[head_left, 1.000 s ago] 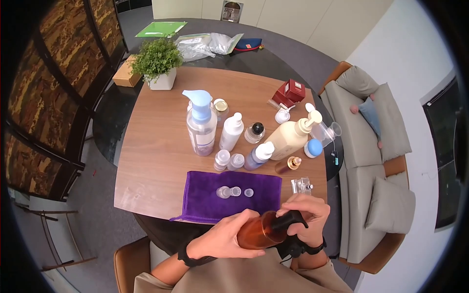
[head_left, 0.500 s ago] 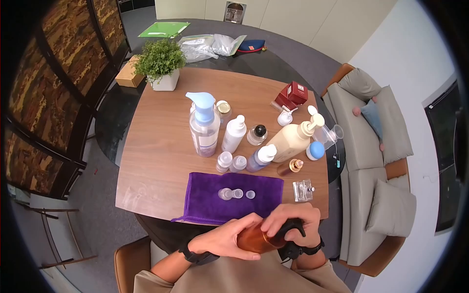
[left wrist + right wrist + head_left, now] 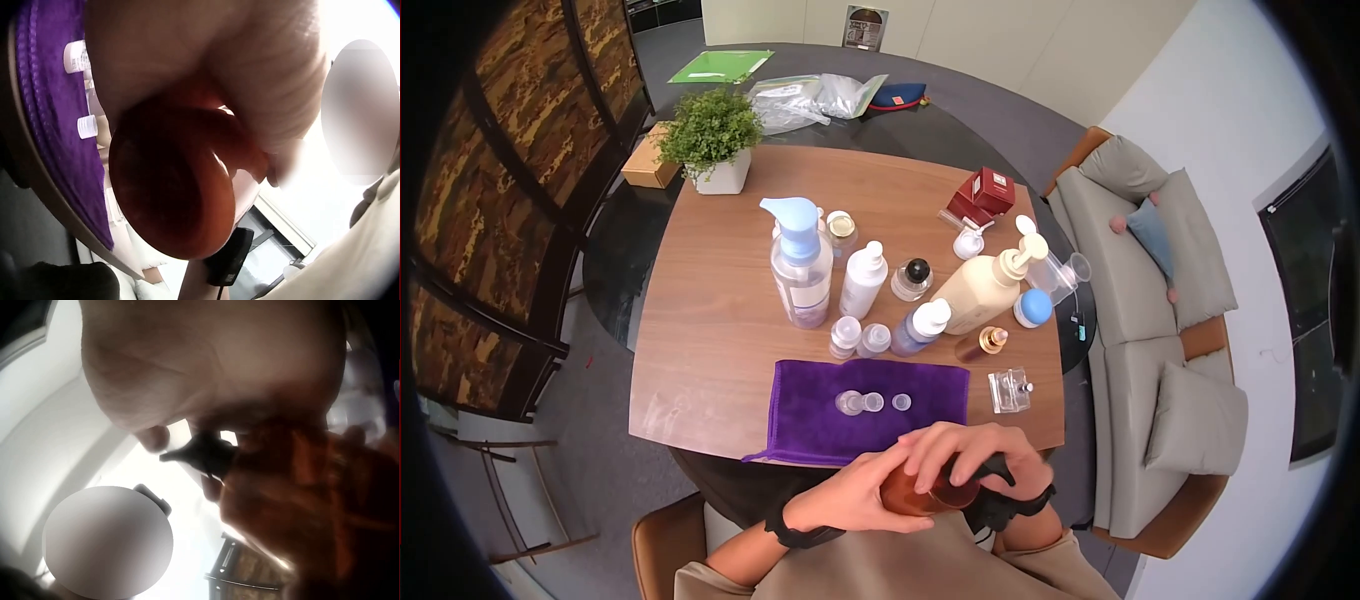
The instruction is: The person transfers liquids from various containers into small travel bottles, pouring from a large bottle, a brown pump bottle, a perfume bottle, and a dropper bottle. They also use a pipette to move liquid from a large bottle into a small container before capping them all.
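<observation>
An amber pump bottle [image 3: 905, 494] lies tilted between both hands, close to the person's front and just past the near table edge. The left hand [image 3: 850, 492] grips its body, thumb on one side and fingers on the other. Over the shoulder and neck curls the right hand [image 3: 995, 452], hiding much of the collar. The black pump head [image 3: 209, 453] points its spout away from the left hand. In the left wrist view, the round base of the bottle faces the camera. A purple cloth [image 3: 810, 420] bears a small clear bottle [image 3: 849, 403] and small clear caps [image 3: 901, 402].
Behind the cloth stand a large blue-pump bottle [image 3: 802, 285], a white bottle [image 3: 863, 280], a cream pump bottle [image 3: 980, 293], a blue-lidded jar [image 3: 1032, 308] and a small amber dropper bottle [image 3: 982, 345]. A clear glass bottle [image 3: 1009, 391] lies at the right. A potted plant [image 3: 720, 172] stands far left.
The right hand has moved from the black pump head leftward over the bottle's shoulder, its fingers now across the amber body. The left hand keeps its grip. The head view has shifted slightly.
</observation>
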`<state>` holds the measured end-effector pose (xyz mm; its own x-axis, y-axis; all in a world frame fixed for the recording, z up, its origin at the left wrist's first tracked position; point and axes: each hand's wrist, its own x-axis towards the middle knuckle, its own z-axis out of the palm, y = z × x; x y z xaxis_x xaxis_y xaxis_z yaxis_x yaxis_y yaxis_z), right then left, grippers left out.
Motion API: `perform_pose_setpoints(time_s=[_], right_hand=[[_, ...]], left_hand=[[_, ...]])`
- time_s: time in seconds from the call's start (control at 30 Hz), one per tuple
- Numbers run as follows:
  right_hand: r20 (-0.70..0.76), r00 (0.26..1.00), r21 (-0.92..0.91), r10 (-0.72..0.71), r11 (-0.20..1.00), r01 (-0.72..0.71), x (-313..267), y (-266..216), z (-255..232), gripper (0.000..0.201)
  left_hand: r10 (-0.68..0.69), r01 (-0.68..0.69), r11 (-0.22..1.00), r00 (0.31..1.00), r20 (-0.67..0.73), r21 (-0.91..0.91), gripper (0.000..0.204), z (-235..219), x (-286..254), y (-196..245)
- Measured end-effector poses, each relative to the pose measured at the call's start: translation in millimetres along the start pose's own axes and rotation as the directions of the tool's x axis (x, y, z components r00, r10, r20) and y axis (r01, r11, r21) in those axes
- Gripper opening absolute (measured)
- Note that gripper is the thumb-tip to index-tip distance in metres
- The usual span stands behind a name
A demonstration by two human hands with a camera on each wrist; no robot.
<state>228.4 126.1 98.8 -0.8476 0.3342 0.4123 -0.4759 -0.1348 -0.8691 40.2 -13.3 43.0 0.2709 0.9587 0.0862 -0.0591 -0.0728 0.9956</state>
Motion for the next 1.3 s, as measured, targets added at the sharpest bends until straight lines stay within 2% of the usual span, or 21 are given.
perform_pose_setpoints(time_s=[0.03,0.1,0.13,0.27,0.37,0.47,0.53,0.57,0.63,0.77,0.8,0.83,0.9,0.93,0.97,1.03,1.07,1.17,1.2,1.27,1.3], right_hand=[[0.002,1.0,-0.002,-0.001,1.0,0.001,-2.6,3.4,3.8,0.046],[-0.226,0.967,0.243,0.12,0.968,-0.063,-11.5,10.0,12.4,0.037],[-0.229,0.965,0.228,0.125,0.971,-0.071,-14.3,13.6,8.1,0.03],[-0.175,0.981,0.193,0.087,0.98,-0.052,-16.1,27.0,-4.1,0.033],[-0.231,0.965,0.16,0.125,0.983,-0.089,-8.6,20.6,-3.2,0.046],[-0.278,0.926,0.094,0.254,0.967,-0.237,1.0,7.2,-2.9,0.076],[-0.211,0.924,0.079,0.318,0.948,-0.309,3.5,0.4,-13.8,0.084],[-0.218,0.91,0.097,0.352,0.936,-0.339,2.6,-2.4,-15.6,0.085],[-0.108,0.935,0.09,0.339,0.94,-0.33,-7.8,-1.9,-29.3,0.083],[-0.16,0.952,-0.146,0.262,0.947,-0.285,-21.0,-15.0,-39.2,0.062],[-0.324,0.917,-0.13,0.233,0.949,-0.287,-22.0,-16.0,-34.7,0.043],[-0.347,0.907,-0.124,0.239,0.947,-0.297,-23.7,-23.8,-35.9,0.043],[-0.516,0.776,-0.258,0.364,0.797,-0.546,-22.5,-40.7,-42.8,0.025],[-0.579,0.767,-0.435,0.276,0.691,-0.577,-19.3,-44.5,-40.0,0.013],[-0.592,0.758,-0.432,0.275,0.685,-0.586,-19.9,-43.8,-39.9,0.013],[-0.558,0.808,-0.577,0.189,0.611,-0.542,-21.2,-41.7,-40.3,0.009],[-0.568,0.801,-0.575,0.19,0.605,-0.551,-21.1,-40.6,-41.6,0.009],[-0.296,0.953,-0.911,0.056,0.285,-0.3,-19.9,-34.8,-46.9,0.025],[-0.309,0.949,-0.906,0.058,0.284,-0.313,-17.9,-30.8,-46.7,0.025],[-0.034,0.998,-0.85,-0.047,0.527,-0.004,-13.6,-25.0,-48.6,0.043],[0.087,0.99,-0.738,0.108,0.674,-0.009,-18.0,-21.6,-55.7,0.064]], left_hand=[[0.009,-0.009,1.0,1.0,-0.014,-0.013,0.076,0.7,0.7,-2.0],[-0.015,0.013,0.999,0.999,-0.045,-0.036,0.075,3.5,3.4,-1.0],[-0.04,0.035,0.997,0.996,-0.075,-0.061,0.073,5.5,5.0,-0.3],[-0.006,-0.002,0.998,0.992,-0.13,-0.057,0.071,8.9,10.5,2.9],[-0.016,0.01,0.999,0.989,-0.148,-0.045,0.072,8.8,13.9,2.7],[-0.016,0.009,0.999,0.986,-0.167,-0.04,0.073,10.3,17.6,1.8],[0.044,-0.027,0.997,0.965,-0.26,0.069,0.078,12.4,17.3,3.6],[0.02,-0.004,0.998,0.97,-0.241,0.068,0.084,10.5,15.2,-6.8],[-0.034,0.051,0.995,0.982,-0.185,0.089,0.088,7.2,8.5,-15.1],[-0.013,0.033,0.994,0.981,-0.193,0.102,0.093,10.7,8.9,-19.4],[-0.059,0.075,0.994,0.979,-0.195,0.08,0.094,11.2,7.5,-19.3],[-0.086,0.095,0.995,0.976,-0.2,0.034,0.094,12.6,7.1,-18.9],[-0.089,0.113,0.99,0.965,-0.248,0.085,0.094,14.5,3.9,-16.1],[-0.092,0.118,0.989,0.963,-0.252,0.087,0.095,13.8,2.1,-22.4],[-0.094,0.116,0.99,0.966,-0.239,0.079,0.095,12.9,0.5,-24.6],[-0.108,0.128,0.99,0.957,-0.269,0.059,0.096,11.2,-1.4,-23.3],[-0.123,0.141,0.989,0.955,-0.271,0.048,0.096,10.2,-3.3,-24.9],[-0.154,0.162,0.987,0.942,-0.298,0.0,0.098,10.3,-9.8,-28.3],[-0.183,0.172,0.983,0.942,-0.281,-0.063,0.101,9.7,-14.4,-36.9],[-0.185,0.164,0.982,0.944,-0.272,-0.099,0.102,8.3,-17.3,-41.7],[-0.183,0.152,0.98,0.945,-0.272,-0.131,0.103,8.9,-18.0,-43.5]])
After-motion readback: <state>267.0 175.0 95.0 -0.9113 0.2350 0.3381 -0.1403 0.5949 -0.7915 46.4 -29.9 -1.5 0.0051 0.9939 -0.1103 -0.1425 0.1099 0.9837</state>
